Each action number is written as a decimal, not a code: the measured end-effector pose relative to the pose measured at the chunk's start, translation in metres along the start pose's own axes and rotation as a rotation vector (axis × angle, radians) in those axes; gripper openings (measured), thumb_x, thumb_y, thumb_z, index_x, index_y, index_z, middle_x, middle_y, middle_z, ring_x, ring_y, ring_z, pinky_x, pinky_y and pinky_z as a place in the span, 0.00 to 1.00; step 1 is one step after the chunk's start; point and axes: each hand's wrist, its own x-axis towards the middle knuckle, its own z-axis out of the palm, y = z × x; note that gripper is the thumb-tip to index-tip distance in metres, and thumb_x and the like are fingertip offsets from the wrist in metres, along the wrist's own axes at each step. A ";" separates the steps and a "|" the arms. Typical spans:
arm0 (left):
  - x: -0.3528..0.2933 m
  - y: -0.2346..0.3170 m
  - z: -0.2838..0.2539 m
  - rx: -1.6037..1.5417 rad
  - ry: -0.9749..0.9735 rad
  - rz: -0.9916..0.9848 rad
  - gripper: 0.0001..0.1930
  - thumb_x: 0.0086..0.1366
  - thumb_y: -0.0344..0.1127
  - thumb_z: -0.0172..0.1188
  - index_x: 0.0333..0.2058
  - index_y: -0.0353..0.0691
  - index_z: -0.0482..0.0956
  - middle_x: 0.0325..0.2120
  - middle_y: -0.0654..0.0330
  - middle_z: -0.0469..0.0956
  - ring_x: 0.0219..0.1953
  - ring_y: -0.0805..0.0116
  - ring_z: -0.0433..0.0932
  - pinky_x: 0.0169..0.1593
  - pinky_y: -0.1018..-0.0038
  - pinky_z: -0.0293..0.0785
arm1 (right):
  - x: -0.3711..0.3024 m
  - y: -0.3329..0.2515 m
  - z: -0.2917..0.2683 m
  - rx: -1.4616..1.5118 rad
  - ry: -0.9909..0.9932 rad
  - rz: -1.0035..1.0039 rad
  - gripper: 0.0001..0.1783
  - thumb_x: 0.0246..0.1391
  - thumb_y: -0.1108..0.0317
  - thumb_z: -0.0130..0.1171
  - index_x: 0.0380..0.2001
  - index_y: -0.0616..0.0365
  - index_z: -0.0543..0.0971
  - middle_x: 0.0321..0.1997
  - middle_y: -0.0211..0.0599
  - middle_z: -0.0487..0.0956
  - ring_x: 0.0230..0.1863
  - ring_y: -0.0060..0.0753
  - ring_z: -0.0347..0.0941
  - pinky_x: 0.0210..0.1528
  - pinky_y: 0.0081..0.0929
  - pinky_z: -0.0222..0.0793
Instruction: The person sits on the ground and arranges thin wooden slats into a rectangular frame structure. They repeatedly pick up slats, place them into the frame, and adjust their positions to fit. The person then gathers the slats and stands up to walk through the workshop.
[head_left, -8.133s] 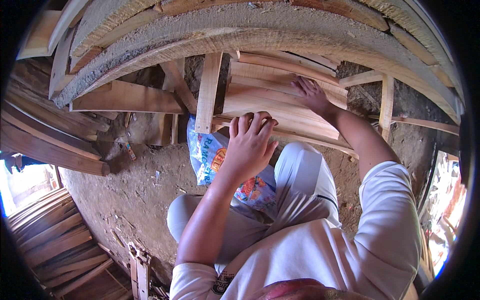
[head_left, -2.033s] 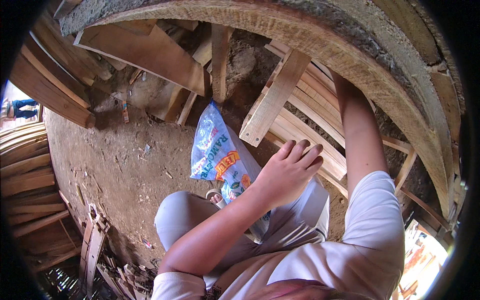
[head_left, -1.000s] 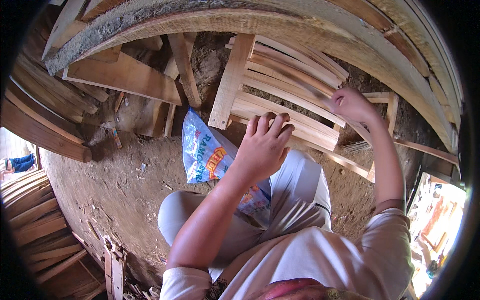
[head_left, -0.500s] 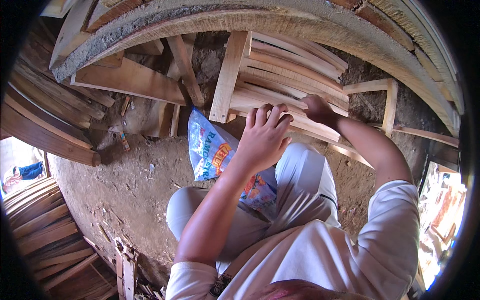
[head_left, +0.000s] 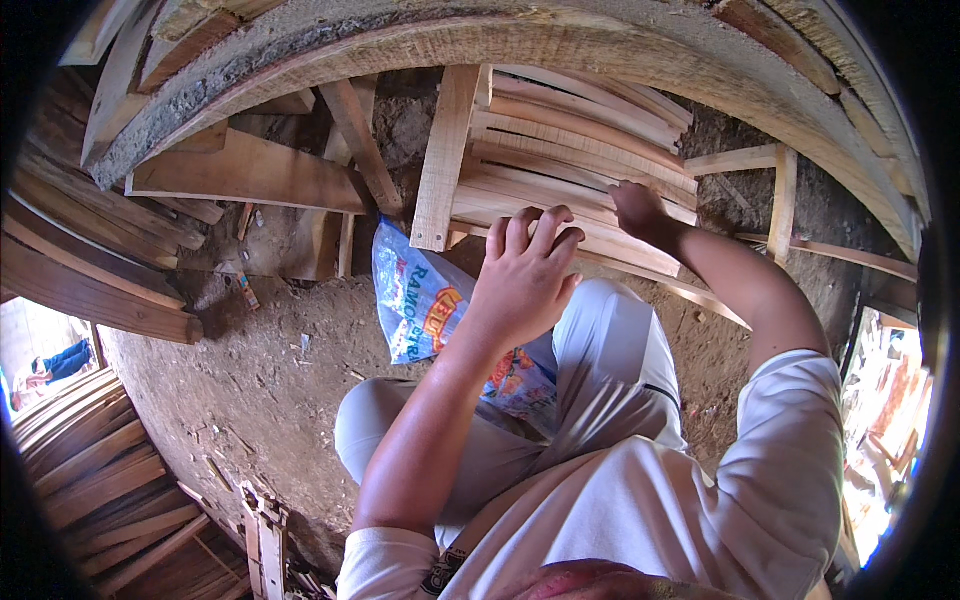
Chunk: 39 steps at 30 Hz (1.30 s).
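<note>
My left hand (head_left: pixel 527 268) is raised over the near left end of a stack of pale wooden slats (head_left: pixel 560 152). Its fingers curl inward; a small pale bit shows between them, too little to name. To its right, my right hand (head_left: pixel 643 213) is closed in a fist at the slats' near right side. What it grips, if anything, is hidden. An upright wooden post (head_left: pixel 447 160) of a frame stands at the slats' left end. A blue and white printed plastic bag (head_left: pixel 412 300) lies left of my left forearm, partly under it, against my legs.
A thick curved plank (head_left: pixel 480 42) spans the far side. On the right stands a small wooden frame (head_left: pixel 783 200). Stacked boards (head_left: pixel 90 270) lie at the left, more planks (head_left: pixel 100 470) at the lower left. Wood chips litter the dirt floor (head_left: pixel 230 370).
The right hand's fingers have drawn closer together, and it has shifted slightly rightward. The left hand stays curled in nearly the same place. The whole view has shifted a little.
</note>
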 end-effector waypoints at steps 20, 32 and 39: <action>0.002 0.002 -0.004 0.009 -0.030 0.008 0.23 0.60 0.43 0.66 0.54 0.49 0.75 0.60 0.60 0.65 0.61 0.47 0.61 0.65 0.47 0.54 | 0.033 0.034 0.004 0.033 -0.174 0.002 0.14 0.45 0.54 0.71 0.27 0.54 0.87 0.32 0.48 0.84 0.38 0.54 0.83 0.44 0.48 0.79; 0.001 0.001 -0.004 -0.005 -0.029 0.003 0.22 0.61 0.43 0.66 0.53 0.48 0.75 0.60 0.60 0.65 0.62 0.48 0.61 0.65 0.46 0.54 | 0.016 0.024 -0.003 -0.091 -0.139 -0.128 0.12 0.56 0.61 0.61 0.42 0.51 0.80 0.34 0.48 0.83 0.39 0.56 0.82 0.40 0.51 0.78; 0.002 0.001 -0.003 0.005 -0.030 0.003 0.22 0.61 0.43 0.65 0.53 0.47 0.75 0.60 0.60 0.65 0.62 0.49 0.61 0.65 0.45 0.54 | 0.032 0.025 -0.016 -0.155 -0.261 -0.087 0.24 0.47 0.44 0.69 0.36 0.54 0.84 0.35 0.47 0.84 0.41 0.55 0.82 0.43 0.51 0.77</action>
